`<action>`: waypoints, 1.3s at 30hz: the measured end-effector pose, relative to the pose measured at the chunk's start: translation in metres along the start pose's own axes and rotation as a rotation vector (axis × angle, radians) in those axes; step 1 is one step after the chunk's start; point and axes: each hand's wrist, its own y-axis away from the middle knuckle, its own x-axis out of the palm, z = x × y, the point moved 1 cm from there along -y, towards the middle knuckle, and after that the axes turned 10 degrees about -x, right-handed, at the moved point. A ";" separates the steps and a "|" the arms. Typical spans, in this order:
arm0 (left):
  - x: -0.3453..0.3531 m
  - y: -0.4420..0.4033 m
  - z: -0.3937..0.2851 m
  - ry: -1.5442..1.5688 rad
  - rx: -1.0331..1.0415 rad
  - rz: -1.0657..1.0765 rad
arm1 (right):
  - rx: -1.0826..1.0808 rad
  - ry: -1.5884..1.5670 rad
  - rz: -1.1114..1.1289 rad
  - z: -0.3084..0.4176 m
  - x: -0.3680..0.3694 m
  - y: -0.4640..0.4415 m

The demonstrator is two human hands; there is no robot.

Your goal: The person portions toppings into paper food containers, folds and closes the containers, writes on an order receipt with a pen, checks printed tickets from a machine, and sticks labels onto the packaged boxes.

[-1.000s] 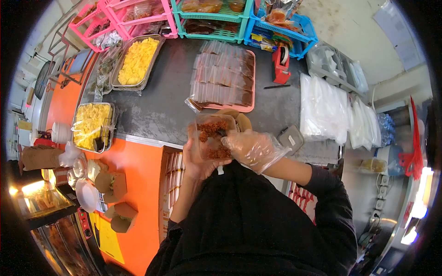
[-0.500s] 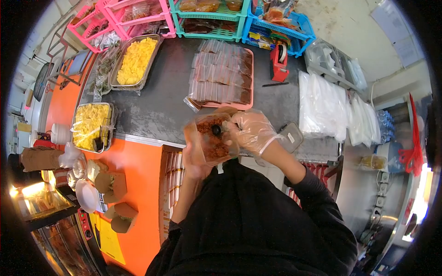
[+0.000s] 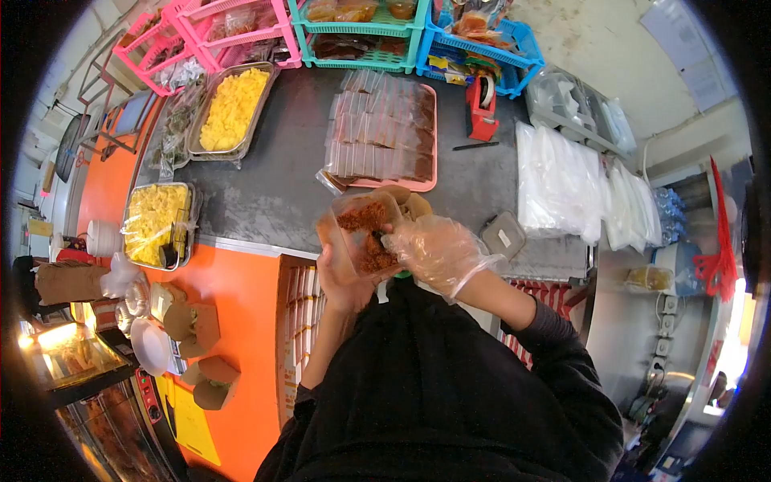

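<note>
In the head view, a rectangular pink plastic tray (image 3: 411,185) lies on the dark grey tabletop (image 3: 257,197), covered with rows of small clear packets (image 3: 377,145) of brown filling. Just nearer the person than this tray is an open, clear plastic tub (image 3: 339,241) with reddish-brown crumbly food (image 3: 361,215) inside, raised in the bare left hand (image 3: 345,291). That hand grips the tub's side and underside, the tub tilted.

The right hand (image 3: 438,251), in a clear plastic glove, is also on the tray's near side, its fingers drawn together at the tub's opening. A small dark piece shows by the fingertips; I cannot tell whether they hold it. A kraft-brown paper container (image 3: 414,205), partly hidden, sits between the tray and the gloved hand.

Right of the tray are a red tape dispenser (image 3: 482,120), a thin black pen (image 3: 475,145) and, further off, stacked clear plastic bags (image 3: 558,185). To its near right lies a grey, translucent square lid (image 3: 503,235). Left of it stand two clear trays of yellow food; beyond it, a green plastic rack (image 3: 357,26).
</note>
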 end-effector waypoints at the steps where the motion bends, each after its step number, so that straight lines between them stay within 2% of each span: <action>1: 0.000 0.001 0.000 0.007 -0.013 -0.028 | -0.026 0.018 0.001 0.000 -0.002 0.002; 5: -0.011 -0.002 0.003 -0.018 -0.062 -0.060 | -0.290 0.223 -0.125 -0.007 -0.014 -0.007; 8: -0.019 -0.004 0.001 0.116 -0.073 0.140 | -0.364 0.301 -0.122 -0.023 -0.005 -0.003; 11: -0.012 0.002 -0.009 0.033 -0.077 0.008 | -0.529 0.361 0.018 -0.027 -0.003 0.008; 14: -0.021 0.002 -0.008 0.134 -0.136 0.164 | -0.510 0.331 -0.084 -0.034 -0.008 -0.001; 17: -0.022 0.001 -0.012 0.073 -0.144 0.217 | -0.476 0.331 -0.054 -0.029 -0.008 -0.002; 20: -0.032 -0.001 -0.009 -0.036 -0.131 0.027 | -0.418 0.246 0.027 -0.024 0.009 0.011; 23: -0.026 0.003 -0.014 -0.001 -0.173 -0.085 | -0.074 -0.116 0.158 -0.008 0.009 0.008; 26: -0.044 -0.002 -0.008 0.080 -0.118 -0.052 | -0.036 -0.297 0.142 -0.010 0.007 -0.003; 29: -0.046 -0.003 -0.009 0.012 -0.061 -0.084 | 0.276 -0.655 0.051 -0.010 0.012 -0.005; 31: -0.050 -0.007 -0.009 -0.102 0.027 -0.005 | 0.289 -0.657 -0.040 -0.010 0.016 -0.006; 35: -0.038 -0.007 -0.013 -0.091 0.073 0.047 | 0.314 -0.729 -0.125 -0.018 0.022 -0.006; 38: -0.038 -0.011 -0.011 -0.051 0.054 0.014 | 0.264 -0.662 -0.100 -0.024 0.018 -0.010; 39: -0.040 -0.013 -0.010 -0.037 0.049 0.002 | 0.318 -0.771 -0.068 -0.025 0.019 -0.012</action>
